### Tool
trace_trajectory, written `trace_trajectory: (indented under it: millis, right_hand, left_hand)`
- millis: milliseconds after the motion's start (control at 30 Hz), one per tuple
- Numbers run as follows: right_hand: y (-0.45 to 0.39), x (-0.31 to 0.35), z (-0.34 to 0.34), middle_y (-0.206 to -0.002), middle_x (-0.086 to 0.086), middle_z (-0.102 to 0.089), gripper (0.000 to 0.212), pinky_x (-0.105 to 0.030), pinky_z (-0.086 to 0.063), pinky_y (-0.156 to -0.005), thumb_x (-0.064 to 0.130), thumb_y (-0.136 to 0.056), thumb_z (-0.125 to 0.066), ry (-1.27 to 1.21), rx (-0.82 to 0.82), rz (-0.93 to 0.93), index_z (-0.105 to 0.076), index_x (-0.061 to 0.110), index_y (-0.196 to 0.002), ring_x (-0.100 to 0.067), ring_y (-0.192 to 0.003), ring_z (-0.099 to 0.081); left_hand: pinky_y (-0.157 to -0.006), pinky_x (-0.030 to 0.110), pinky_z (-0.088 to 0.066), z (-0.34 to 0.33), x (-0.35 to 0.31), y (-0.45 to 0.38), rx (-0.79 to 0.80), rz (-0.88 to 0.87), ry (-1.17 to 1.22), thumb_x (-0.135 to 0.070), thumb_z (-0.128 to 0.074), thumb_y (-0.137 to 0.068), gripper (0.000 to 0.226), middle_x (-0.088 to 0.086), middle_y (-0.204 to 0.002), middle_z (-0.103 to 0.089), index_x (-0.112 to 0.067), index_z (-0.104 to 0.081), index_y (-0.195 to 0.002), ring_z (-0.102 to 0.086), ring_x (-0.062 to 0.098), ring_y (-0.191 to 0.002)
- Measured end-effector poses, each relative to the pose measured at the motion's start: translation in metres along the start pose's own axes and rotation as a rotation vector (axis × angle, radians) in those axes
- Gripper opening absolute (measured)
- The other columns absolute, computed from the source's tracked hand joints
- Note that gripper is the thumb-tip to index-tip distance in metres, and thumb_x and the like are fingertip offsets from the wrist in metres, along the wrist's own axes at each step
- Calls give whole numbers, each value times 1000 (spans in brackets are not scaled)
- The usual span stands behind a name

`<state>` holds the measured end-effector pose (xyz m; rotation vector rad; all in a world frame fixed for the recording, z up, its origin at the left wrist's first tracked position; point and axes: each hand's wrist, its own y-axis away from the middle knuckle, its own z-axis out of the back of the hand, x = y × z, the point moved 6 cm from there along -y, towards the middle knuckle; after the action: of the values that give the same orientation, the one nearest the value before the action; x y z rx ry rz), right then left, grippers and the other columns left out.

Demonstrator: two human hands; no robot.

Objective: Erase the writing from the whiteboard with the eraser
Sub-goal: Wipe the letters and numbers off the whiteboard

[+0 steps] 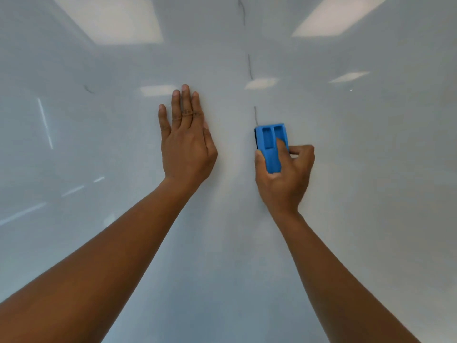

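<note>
The glossy whiteboard (346, 219) fills the whole view. My right hand (284, 179) grips a blue eraser (270, 144) and presses it flat against the board, long side upright. Thin dark marker strokes remain in a broken vertical line above the eraser: one (256, 115) just over its top left corner, another (249, 66) higher, a third (242, 11) near the top. A small curved mark (88, 89) sits far left. My left hand (185, 139) lies flat on the board with fingers together and pointing up, left of the eraser.
Ceiling light panels reflect in the board at the top left (111, 18) and top right (338, 16), with smaller reflections across the middle. Faint smeared streaks run down the board between my two arms.
</note>
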<state>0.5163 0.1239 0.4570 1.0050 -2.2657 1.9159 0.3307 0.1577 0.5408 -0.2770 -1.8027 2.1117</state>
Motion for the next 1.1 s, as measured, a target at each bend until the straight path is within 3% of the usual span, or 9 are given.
trace_trajectory:
  millis: [100,267,467,567,833,1000,1100]
  right_hand:
    - [-21,25,-15,-101,-13,-50,47,-28,-47,-61,38,-80,-76,-10,19,42,-66,11,-118,-25,-90,-52]
    - [14,34,-17,-102,-10,-49,46,-33,-52,-58,37,-80,-75,-1,137,225,-65,14,-118,-24,-89,-52]
    - [-4,-2,-2,-101,-14,-51,46,-25,-41,-62,37,-81,-73,33,-15,42,-66,11,-118,-29,-85,-53]
    - [-38,13,-11,-100,-16,-51,45,-30,-47,-61,37,-80,-73,5,-58,14,-66,10,-116,-30,-89,-53]
    - [-8,33,-17,-100,-11,-50,44,-31,-51,-57,38,-78,-75,12,91,260,-67,14,-114,-26,-86,-54]
    - [-47,18,-12,-98,-13,-51,44,-24,-38,-59,39,-79,-73,28,-46,75,-68,11,-113,-25,-86,-53]
    - [-99,42,-27,-98,-15,-51,41,-28,-43,-60,40,-78,-71,16,-65,58,-69,10,-106,-29,-88,-53]
  left_hand:
    - [-126,47,2,-1,-6,-11,-8,4,-2,-22,-23,-104,58,13,-167,-8,-5,-11,-158,-3,27,-155]
    - [-125,44,3,-1,-4,-12,-11,-15,-2,-22,-25,-103,59,11,-167,-7,-6,-11,-159,-2,26,-155]
    - [-126,42,1,1,-3,-10,-46,-37,-1,-21,-27,-105,57,10,-167,-10,-7,-14,-158,-5,24,-155]
    - [-126,43,-1,-2,-4,-9,-72,-26,-4,-21,-27,-105,57,11,-167,-12,-6,-15,-158,-6,24,-155]
    - [-127,43,-2,-3,-4,-8,-85,-28,-3,-22,-25,-104,57,10,-167,-12,-6,-15,-158,-6,24,-155]
    - [-127,43,-2,-4,-5,-8,-77,-14,-17,-21,-27,-105,57,9,-167,-10,-7,-14,-159,-4,22,-155]
    - [-127,43,-1,-5,-5,-8,-73,-10,-26,-21,-26,-105,57,9,-167,-9,-7,-13,-159,-3,22,-155]
